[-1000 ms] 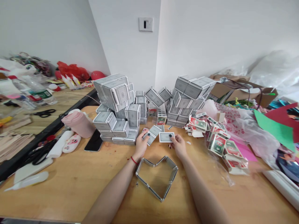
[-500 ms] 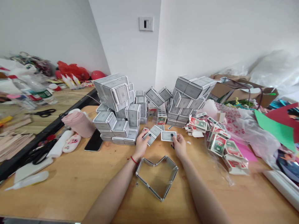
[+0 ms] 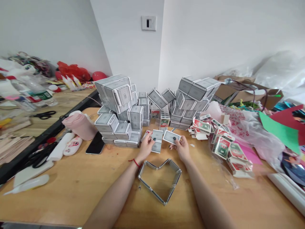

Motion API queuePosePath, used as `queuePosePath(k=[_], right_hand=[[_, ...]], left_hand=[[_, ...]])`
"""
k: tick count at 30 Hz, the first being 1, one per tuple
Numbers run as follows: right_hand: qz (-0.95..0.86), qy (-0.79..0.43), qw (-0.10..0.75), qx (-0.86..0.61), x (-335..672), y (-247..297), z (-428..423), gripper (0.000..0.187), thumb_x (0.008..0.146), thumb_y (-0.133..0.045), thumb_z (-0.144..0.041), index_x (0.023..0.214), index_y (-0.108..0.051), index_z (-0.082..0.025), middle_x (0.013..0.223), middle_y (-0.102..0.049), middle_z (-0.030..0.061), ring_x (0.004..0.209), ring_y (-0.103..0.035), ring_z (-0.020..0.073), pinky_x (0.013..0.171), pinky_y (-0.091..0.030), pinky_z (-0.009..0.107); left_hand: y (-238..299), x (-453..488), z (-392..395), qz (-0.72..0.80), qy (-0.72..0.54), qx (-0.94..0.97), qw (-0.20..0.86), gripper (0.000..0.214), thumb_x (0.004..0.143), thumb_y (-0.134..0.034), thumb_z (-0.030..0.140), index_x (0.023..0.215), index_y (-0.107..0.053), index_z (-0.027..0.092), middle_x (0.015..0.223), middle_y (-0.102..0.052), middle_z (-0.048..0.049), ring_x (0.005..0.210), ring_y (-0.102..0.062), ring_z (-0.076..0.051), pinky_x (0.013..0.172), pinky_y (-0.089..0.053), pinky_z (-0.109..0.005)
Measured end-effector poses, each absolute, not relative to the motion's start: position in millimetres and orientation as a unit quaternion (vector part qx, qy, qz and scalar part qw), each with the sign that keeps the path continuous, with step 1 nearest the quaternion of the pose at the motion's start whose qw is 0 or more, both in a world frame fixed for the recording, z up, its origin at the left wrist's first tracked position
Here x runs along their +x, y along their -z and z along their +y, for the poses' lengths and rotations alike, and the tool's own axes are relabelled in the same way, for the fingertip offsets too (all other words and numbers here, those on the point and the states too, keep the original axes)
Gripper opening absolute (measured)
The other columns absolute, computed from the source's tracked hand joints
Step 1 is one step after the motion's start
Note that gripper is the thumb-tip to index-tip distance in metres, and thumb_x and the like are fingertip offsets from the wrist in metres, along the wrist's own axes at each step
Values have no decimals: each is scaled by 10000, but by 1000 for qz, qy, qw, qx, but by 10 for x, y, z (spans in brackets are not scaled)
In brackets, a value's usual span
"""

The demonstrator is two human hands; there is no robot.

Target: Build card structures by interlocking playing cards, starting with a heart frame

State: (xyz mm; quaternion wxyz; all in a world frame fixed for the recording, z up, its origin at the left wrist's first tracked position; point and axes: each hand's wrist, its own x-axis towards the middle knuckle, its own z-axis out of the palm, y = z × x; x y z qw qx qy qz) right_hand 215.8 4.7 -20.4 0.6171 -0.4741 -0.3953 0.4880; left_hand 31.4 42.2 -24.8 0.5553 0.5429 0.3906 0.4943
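Observation:
Between the thumb and fingers of my left hand [image 3: 146, 147] are playing cards [image 3: 156, 146], their grey patterned backs facing up; a face-up card shows partly behind that hand. My right hand [image 3: 182, 147] pinches a single playing card [image 3: 170, 136] by its right end, back side up, slightly tilted. The cards in the two hands are close together but apart. Nearer to me, between my forearms, a heart-shaped frame [image 3: 176, 182] of upright playing cards stands on the wooden table [image 3: 95, 190].
Stacked card-covered boxes stand behind my hands, a left stack [image 3: 111, 122] and a right stack [image 3: 190, 101]. Red and green card packs [image 3: 222, 147] lie at right. At left are a phone [image 3: 95, 143], a pink roll [image 3: 79, 124], black scissors [image 3: 45, 115] and a glue bottle [image 3: 32, 184].
The cards in my left hand have turned from slanted to nearly upright in view. The card in my right hand has tilted, its right end lower.

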Motion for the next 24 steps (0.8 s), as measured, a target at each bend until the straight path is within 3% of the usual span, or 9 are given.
queuePosePath(k=[8, 16, 20, 24], right_hand=[[-397, -497, 633, -442, 2134, 172, 31, 345, 714, -613, -446, 817, -356, -242, 551, -571, -69, 467, -613, 147, 435, -487, 254], [-423, -526, 578, -458, 2129, 201, 30, 380, 695, -606, -498, 817, -364, -231, 603, -617, -32, 476, -619, 154, 433, -494, 263], [-440, -546, 547, -456, 2127, 196, 17, 378, 701, -588, -510, 814, -358, -233, 604, -617, -36, 422, -584, 131, 391, -463, 237], [-456, -536, 526, -478, 2116, 221, 14, 345, 716, -563, -501, 775, -356, -232, 526, -535, -79, 311, -447, 73, 293, -334, 173]], left_hand=[[307, 315, 446, 383, -495, 529, 572, 481, 740, -540, 167, 1212, -448, 164, 1017, -638, -97, 928, -603, -195, 815, -469, -332], [287, 312, 419, 404, -485, 530, 566, 507, 750, -560, 227, 1236, -423, 173, 1039, -626, -96, 919, -600, -199, 781, -480, -326], [274, 305, 402, 411, -491, 560, 525, 530, 766, -547, 227, 1273, -400, 183, 1147, -579, -103, 1027, -557, -205, 900, -423, -357], [266, 302, 408, 412, -500, 581, 493, 500, 768, -553, 249, 1251, -449, 170, 1265, -504, -96, 1167, -461, -216, 1018, -310, -357]])
